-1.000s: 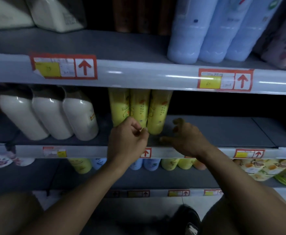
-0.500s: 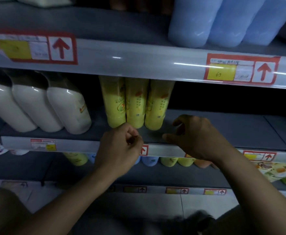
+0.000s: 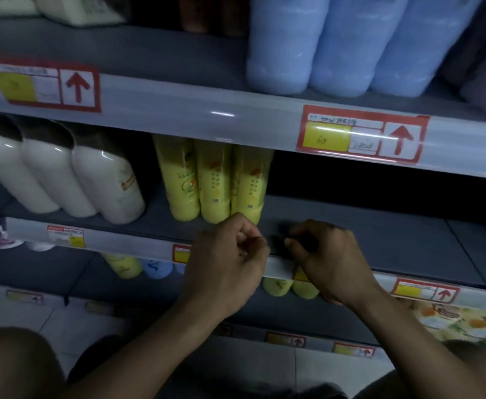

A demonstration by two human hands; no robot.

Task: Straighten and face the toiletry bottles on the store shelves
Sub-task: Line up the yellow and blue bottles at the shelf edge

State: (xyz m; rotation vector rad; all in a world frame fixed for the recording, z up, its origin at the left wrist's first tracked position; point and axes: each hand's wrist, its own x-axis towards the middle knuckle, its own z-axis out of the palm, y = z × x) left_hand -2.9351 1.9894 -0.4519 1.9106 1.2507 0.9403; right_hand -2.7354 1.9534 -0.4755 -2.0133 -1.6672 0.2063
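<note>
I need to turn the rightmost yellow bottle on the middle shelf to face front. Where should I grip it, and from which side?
Grip the rightmost yellow bottle low on its round body, coming from the front and its right. The shelf is bare there, while another yellow bottle presses its left side and the upper shelf's edge hides its top. The right hand is probably nearest that open side.

Three yellow bottles (image 3: 214, 182) upright, touching — middle shelf (image 3: 351, 240), labels forward.

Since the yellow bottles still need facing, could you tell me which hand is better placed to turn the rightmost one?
Probably the left hand: it sits right below the rightmost yellow plastic bottle.
</note>
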